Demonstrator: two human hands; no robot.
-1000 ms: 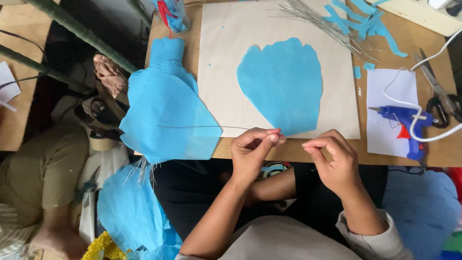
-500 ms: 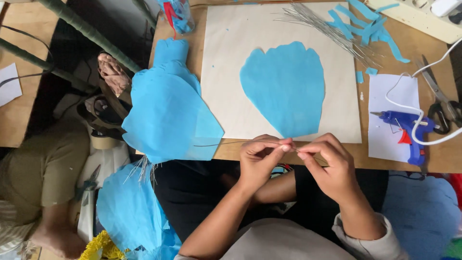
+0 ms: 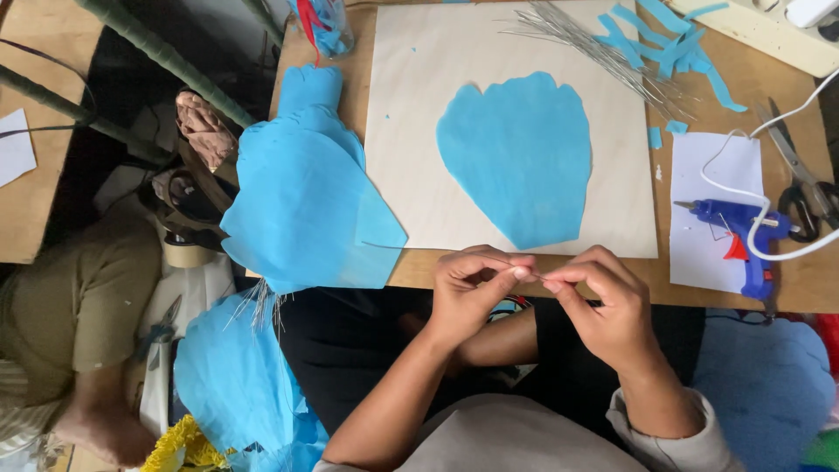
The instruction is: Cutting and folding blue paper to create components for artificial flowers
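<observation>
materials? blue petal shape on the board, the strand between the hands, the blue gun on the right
Blue petal shape: looks like matte crepe or tissue paper, with a soft cut edge and no gloss.
Strand: thin and grey, apparently metal wire, matching the wire bundle.
Glue gun: glossy moulded plastic, white cord.
Board: probably matte cream card.

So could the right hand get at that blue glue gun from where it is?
Probably yes. The blue glue gun lies on a white sheet of paper just beside the right hand, with bare tabletop between. But both hands pinch a thin wire, so it would have to let go first.
</observation>
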